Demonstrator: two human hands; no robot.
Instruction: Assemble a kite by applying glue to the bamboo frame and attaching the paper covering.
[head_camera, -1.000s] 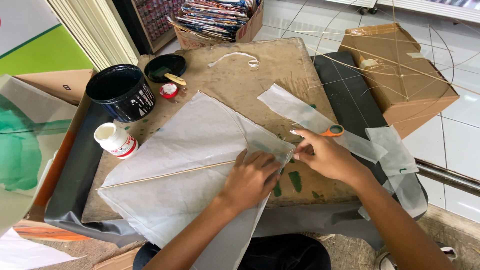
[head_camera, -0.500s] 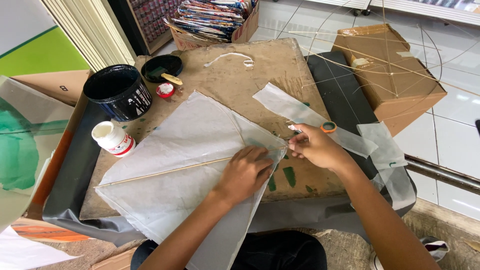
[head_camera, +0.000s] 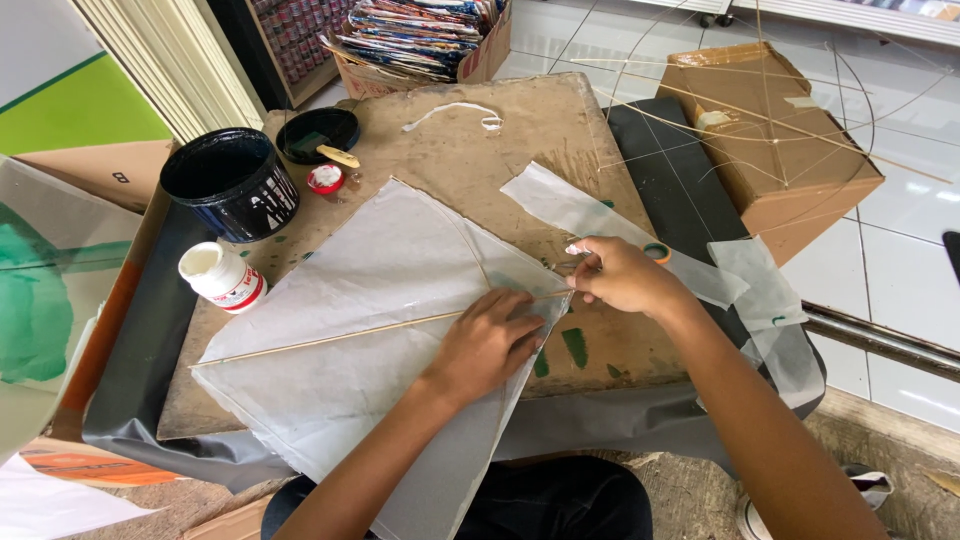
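Hands on a paper kite

Kite (head_camera: 340, 330) of thin white paper lies flat on the brown counter (head_camera: 540, 120), one corner hanging off the near edge. A thin stick (head_camera: 330, 338) runs across it from left to right, and a curved one arcs from the top corner down toward the right corner.

The left hand (head_camera: 487, 340) rests palm down on the paper near that right corner, fingers (head_camera: 528, 318) spread flat and released, gripping nothing, pressing the sheet beside the end of the straight stick.

The right hand (head_camera: 620, 275) sits just beyond the kite's right corner, fingers curled in and pinched at the tip of the stick; what exactly is between them is too small to tell. An orange-rimmed ring, seemingly a scissors handle (head_camera: 656, 251), shows just behind this hand, touching it or nearly so.

A loose paper strip (head_camera: 560, 205) lies on the counter under and past the right hand, reaching toward more scraps (head_camera: 765, 290) at the right edge.

On the left stand a black bucket (head_camera: 232, 182) and, nearer, a white glue bottle (head_camera: 222, 276), its red cap (head_camera: 325, 178) lying apart beside a black lid (head_camera: 318, 132) with a small brush. Green smears (head_camera: 575, 346) mark the counter just right of the left hand.

A cardboard box (head_camera: 775, 130) with a frame of thin sticks on it sits on the tiled floor to the right.
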